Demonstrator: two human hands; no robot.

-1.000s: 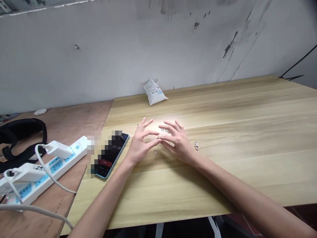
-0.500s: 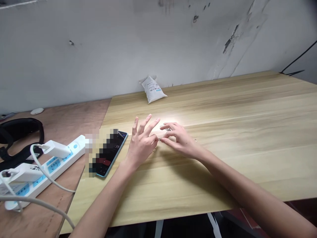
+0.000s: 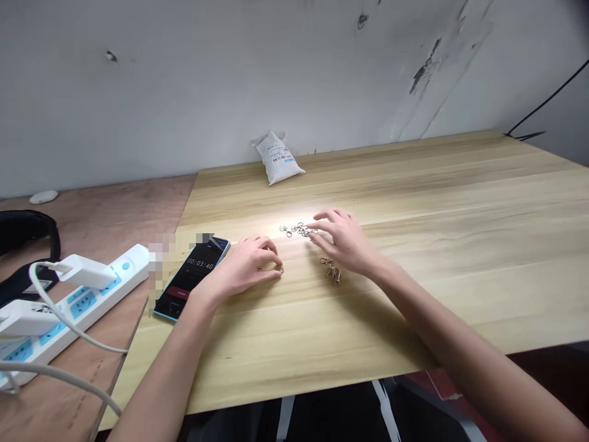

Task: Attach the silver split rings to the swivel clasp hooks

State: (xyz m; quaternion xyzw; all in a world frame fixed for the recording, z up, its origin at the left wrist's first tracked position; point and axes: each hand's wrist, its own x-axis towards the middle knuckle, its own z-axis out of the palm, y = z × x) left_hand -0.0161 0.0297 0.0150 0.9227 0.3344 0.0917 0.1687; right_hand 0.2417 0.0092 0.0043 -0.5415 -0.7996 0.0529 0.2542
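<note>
Head view. The left hand (image 3: 246, 270) is resting low on the wooden table (image 3: 414, 307), wrist down and knuckles raised. Its fingers are curling inward so that thumb and forefinger are closing together on a small ring (image 3: 280, 269) at their tips. This flat, curled pose seems suited to so thin a piece, which is lying flush on the board. Whether the ring is clear of the surface cannot be told.

The right hand (image 3: 347, 245) is lying palm down, with the forearm stretching in from the lower right. Its fingers are spreading apart and gripping nothing. The fingertips are reaching to the edge of a loose heap of rings (image 3: 298, 230), which is sitting in the brightest patch of the table, just beyond both hands. A metal clasp (image 3: 332, 270) is lying just under the heel of this hand, on the side towards the left hand. The small parts are thus lying close together between the two hands, probably so that either can reach them.

A phone (image 3: 191, 277) showing a running timer is lying beside the left wrist. A power strip (image 3: 78, 294) with chargers is lying further left, and a white bag (image 3: 276, 158) is leaning against the wall.
</note>
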